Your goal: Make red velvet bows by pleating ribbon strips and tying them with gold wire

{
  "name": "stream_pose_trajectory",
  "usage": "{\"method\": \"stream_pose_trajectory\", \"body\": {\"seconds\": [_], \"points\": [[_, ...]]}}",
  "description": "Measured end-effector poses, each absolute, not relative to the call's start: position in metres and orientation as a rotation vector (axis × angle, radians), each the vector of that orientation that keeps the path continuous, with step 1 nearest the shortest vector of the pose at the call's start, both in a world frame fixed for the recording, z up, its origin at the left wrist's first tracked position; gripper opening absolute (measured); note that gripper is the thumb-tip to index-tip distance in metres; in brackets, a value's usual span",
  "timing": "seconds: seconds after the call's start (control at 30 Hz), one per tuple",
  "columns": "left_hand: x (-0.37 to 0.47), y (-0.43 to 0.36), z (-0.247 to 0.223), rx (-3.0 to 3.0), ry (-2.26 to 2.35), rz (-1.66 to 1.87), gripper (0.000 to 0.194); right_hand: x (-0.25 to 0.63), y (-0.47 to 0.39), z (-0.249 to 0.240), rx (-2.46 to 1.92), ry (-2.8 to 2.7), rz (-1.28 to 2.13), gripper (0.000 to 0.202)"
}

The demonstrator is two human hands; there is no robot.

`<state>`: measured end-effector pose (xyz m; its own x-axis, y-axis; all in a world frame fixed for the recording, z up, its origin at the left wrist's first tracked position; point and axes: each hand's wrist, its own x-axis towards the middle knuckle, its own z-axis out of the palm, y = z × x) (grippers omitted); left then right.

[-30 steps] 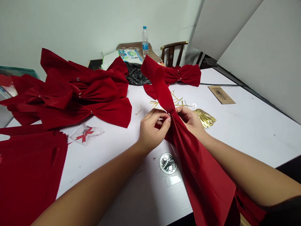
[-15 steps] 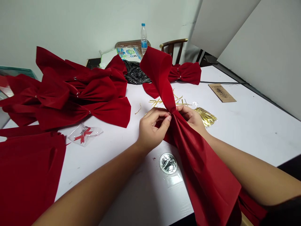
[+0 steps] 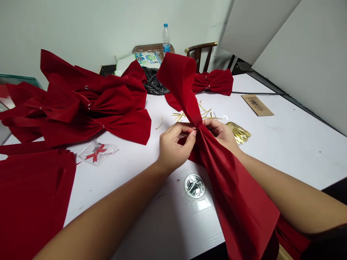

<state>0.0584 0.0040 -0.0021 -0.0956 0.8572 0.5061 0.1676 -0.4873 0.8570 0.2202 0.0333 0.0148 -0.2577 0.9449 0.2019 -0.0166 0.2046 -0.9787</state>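
Note:
A red cloth bow (image 3: 235, 180) stands out from the table between my hands, gathered tightly at its waist. My left hand (image 3: 176, 144) pinches, thumb against index finger, at the front of that waist, on the end of a thin twist tie, mostly hidden by the fingertips. Behind the gather, my right hand (image 3: 221, 131) is closed around the cloth, with some of its fingers out of sight. One loop rises toward the back and the other half hangs toward me, over the table's near edge. Loose gold twist ties (image 3: 179, 116) and a bundle of gold ties (image 3: 238, 132) lie just beyond my hands.
Finished red bows (image 3: 119, 126) are heaped at the left, with folded red cloth (image 3: 32, 198) nearer me. More bows (image 3: 217, 82) lie at the back. A clear plastic bag (image 3: 97, 153), a round metal disc (image 3: 194, 186), a cardboard piece (image 3: 257, 105) and a water bottle (image 3: 166, 38) are around.
Both hands stay at the bow's waist with almost the same grip. The bow's upper loop has tipped slightly left. The whole view has shifted a little.

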Motion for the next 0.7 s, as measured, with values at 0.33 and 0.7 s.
{"method": "stream_pose_trajectory", "body": {"seconds": [0.33,0.7], "points": [[0.055,0.006,-0.009,1.733,1.138,1.598,0.008,0.22,0.032,0.014,-0.856,-1.567,1.223,0.049],[0.057,0.01,0.004,1.391,0.917,1.351,0.017,0.218,0.03,0.015,-0.695,-1.513,1.452,0.05]]}}
